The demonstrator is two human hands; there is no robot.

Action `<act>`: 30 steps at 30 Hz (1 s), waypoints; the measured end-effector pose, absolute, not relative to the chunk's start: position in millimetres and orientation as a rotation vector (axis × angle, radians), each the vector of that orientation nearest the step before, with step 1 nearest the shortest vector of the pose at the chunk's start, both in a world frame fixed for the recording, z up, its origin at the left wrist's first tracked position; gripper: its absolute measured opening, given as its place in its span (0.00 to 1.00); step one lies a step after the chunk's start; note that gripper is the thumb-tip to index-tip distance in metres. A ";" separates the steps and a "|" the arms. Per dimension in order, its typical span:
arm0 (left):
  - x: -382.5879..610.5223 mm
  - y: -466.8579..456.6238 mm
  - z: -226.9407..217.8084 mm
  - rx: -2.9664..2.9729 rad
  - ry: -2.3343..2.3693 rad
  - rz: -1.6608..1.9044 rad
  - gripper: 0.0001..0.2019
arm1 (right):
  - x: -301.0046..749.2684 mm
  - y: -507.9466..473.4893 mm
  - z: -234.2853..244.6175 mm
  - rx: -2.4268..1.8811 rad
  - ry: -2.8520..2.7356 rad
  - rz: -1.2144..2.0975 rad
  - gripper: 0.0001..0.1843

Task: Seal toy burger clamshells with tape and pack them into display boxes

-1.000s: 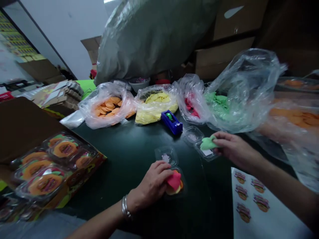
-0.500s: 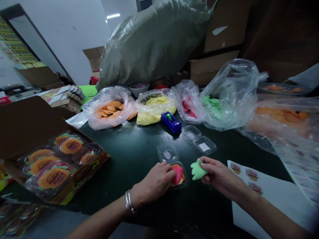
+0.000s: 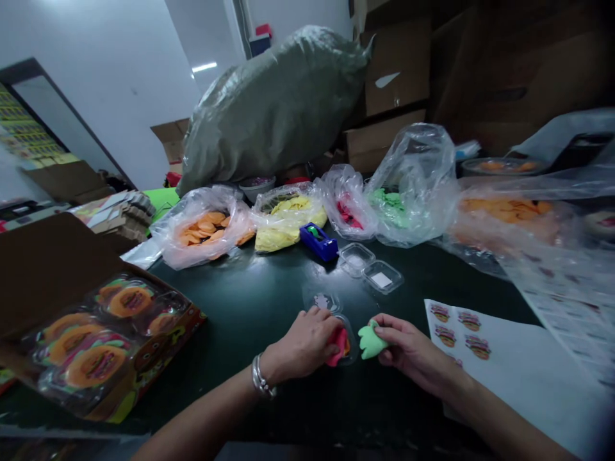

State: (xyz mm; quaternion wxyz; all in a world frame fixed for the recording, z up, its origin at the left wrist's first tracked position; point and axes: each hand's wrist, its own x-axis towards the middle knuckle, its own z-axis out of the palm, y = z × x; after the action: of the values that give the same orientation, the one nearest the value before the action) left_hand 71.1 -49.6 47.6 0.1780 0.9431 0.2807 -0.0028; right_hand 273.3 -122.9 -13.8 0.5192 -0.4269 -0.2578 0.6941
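Note:
My left hand (image 3: 310, 339) is closed on a soft pink piece (image 3: 337, 349), held over a small clear plastic container (image 3: 351, 342). Inside it an orange and yellow edge shows; my fingers hide the rest. The container's open lid (image 3: 323, 301) lies behind the hand. Just to the right, my right hand (image 3: 401, 339) pinches a light green, wavy-edged piece (image 3: 371, 340) between thumb and fingers, above the dark table and apart from the container.
At left stands an open carton (image 3: 168, 333) of packed toy burgers. Across the back sit bags of orange (image 3: 204, 227), yellow (image 3: 283, 224), pink (image 3: 348, 214) and green pieces (image 3: 391, 205). A blue tape dispenser (image 3: 318, 242), another open clear container (image 3: 383, 276) and a burger sticker sheet (image 3: 514, 378) lie nearer.
The view has shifted somewhat. The pink piece now sits lower under my left fingers, covering more of the container. My right hand has brought the green piece slightly closer to the left hand.

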 end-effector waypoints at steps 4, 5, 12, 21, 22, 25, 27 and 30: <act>69.1 -52.9 44.1 2.642 0.772 0.078 0.01 | 275.3 -124.2 -16.1 -0.989 -0.609 1.656 0.14; 68.6 -52.9 41.7 2.623 0.790 0.126 0.02 | 275.6 -124.3 -16.5 -0.981 -0.607 1.655 0.14; 70.6 -45.8 41.0 2.035 0.792 0.369 0.06 | 276.3 -125.2 -14.3 -0.942 -0.601 1.654 0.14; 73.3 -40.5 30.8 2.327 0.872 0.203 0.09 | 276.7 -128.3 -14.5 -0.923 -0.615 1.649 0.15; 73.1 -42.1 29.8 2.390 0.883 0.188 0.09 | 276.8 -128.6 -14.8 -0.920 -0.620 1.648 0.15; 69.7 -46.6 26.8 2.510 0.920 0.207 0.10 | 277.4 -129.3 -15.5 -0.912 -0.635 1.644 0.15; 65.3 -47.6 24.5 2.574 0.946 0.267 0.13 | 277.7 -129.5 -16.0 -0.907 -0.639 1.642 0.15; 60.8 -45.3 22.3 2.627 0.974 0.251 0.12 | 277.1 -129.3 -16.9 -0.889 -0.646 1.640 0.15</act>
State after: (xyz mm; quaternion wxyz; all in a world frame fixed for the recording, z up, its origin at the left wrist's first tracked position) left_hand 60.8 -45.3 22.3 0.1634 0.9214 0.3414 0.0879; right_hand 277.1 -129.3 -16.9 0.5511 -0.3760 -0.2728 0.6931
